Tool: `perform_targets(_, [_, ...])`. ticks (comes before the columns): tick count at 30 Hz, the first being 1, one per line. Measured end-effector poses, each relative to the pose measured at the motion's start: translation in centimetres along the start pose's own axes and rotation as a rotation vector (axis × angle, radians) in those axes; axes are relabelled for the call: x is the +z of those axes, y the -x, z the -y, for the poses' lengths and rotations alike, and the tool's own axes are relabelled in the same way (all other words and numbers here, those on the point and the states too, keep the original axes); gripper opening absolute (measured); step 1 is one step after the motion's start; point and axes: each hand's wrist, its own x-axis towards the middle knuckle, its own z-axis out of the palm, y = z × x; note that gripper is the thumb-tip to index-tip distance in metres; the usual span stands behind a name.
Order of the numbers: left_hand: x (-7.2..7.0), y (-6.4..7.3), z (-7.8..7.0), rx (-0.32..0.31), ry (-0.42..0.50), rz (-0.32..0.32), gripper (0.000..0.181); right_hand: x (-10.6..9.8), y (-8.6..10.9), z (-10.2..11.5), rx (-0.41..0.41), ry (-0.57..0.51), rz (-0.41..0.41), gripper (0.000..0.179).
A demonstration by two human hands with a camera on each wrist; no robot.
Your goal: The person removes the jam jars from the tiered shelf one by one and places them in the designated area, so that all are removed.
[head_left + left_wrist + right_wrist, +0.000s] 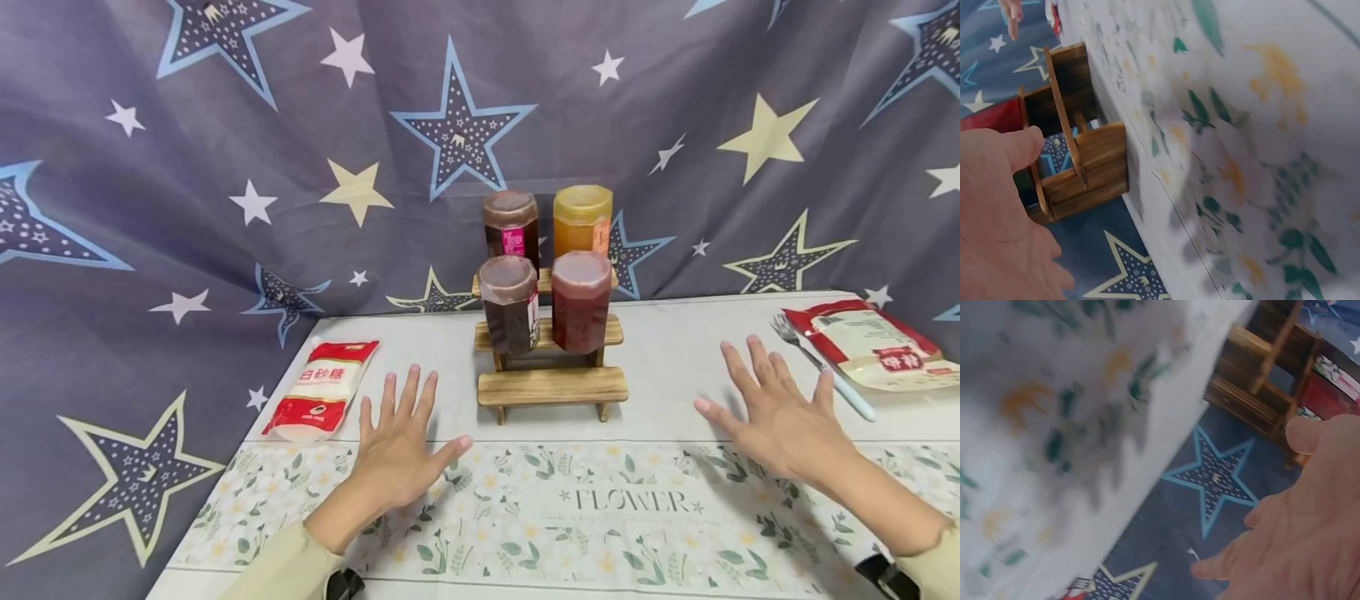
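My left hand [397, 454] is held palm down with fingers spread, between the red-and-white sugar bag [324, 385] and a stepped wooden rack [552, 387]. On the other side my right hand [786, 421] spreads its fingers near a fork [821, 365] with a pale blue handle. Neither hand holds anything. Two jars stand on the rack's middle step, one dark [512, 308] and one red [581, 304]. Behind them on the top step are a dark brown jar [512, 218] and a yellow-orange jar [582, 215]. The lowest step bears nothing.
A red-and-cream packet [877, 343] lies at the table's right, beside the fork. A floral cloth strip with FLOWER lettering [630, 500] runs along the front of the white table. The star-patterned curtain [420, 75] hangs directly behind and to the left.
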Motion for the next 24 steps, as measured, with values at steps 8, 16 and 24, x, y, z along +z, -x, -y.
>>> perform_targets(8, [0.2,-1.8,-1.2,-0.044,0.299,-0.090,0.086,-3.0,-1.7,0.8,-0.009,-0.018,-0.174,0.094])
perform_targets(16, [1.5,-3.5,-2.3,-0.128,0.641,-0.091,0.071,-5.0,-3.7,1.5,-0.020,-0.246,-0.201,0.090])
perform_targets(24, [2.6,-4.7,-3.4,-0.208,0.912,-0.063,0.072,-6.0,-6.2,1.5,-0.051,-0.501,-0.163,0.083])
